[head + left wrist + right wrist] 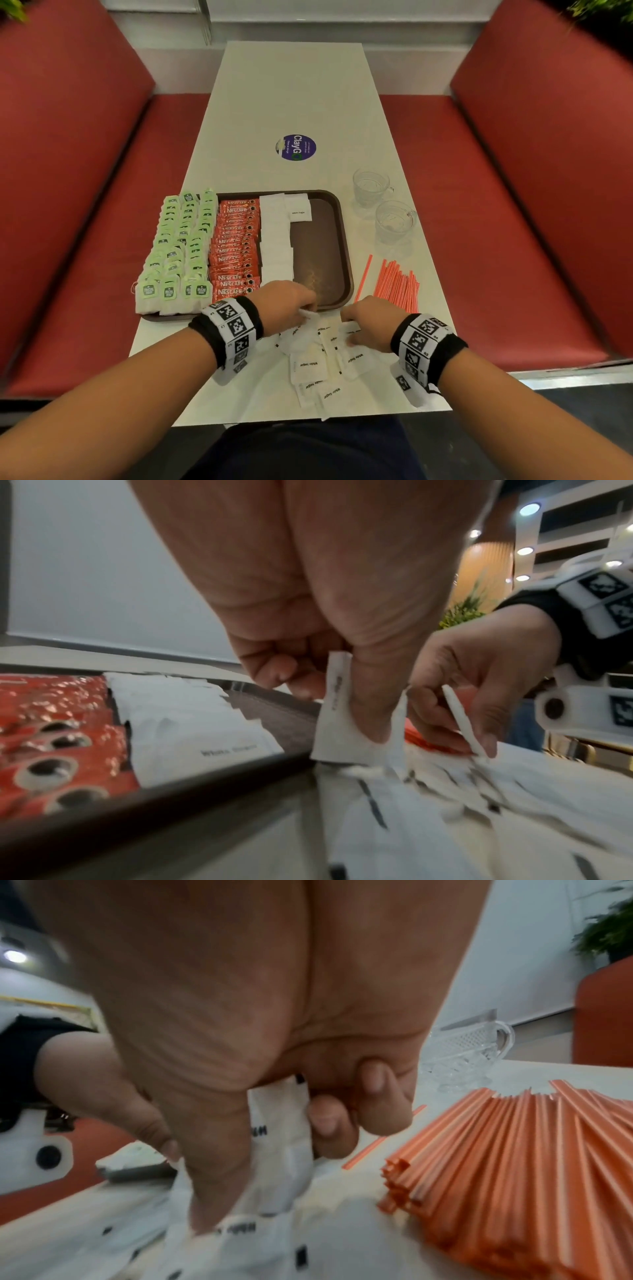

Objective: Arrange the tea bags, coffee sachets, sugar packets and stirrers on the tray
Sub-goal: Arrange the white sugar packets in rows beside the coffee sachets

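A brown tray (337, 219) holds rows of green tea bags (178, 246), red coffee sachets (236, 246) and white sugar packets (275, 236); its right part is bare. A loose pile of white sugar packets (318, 356) lies on the table in front of the tray. My left hand (287, 305) pinches a sugar packet (337, 710) at the tray's near rim. My right hand (366, 322) grips another sugar packet (281, 1137) over the pile. Orange stirrers (397, 284) lie in a bundle on the table, right of the tray.
Two clear glass cups (371, 185) (394, 219) stand right of the tray, behind the stirrers. One stirrer (363, 277) lies apart beside the tray. A round blue sticker (295, 147) marks the table's middle. Red bench seats (496, 205) flank the white table (294, 85).
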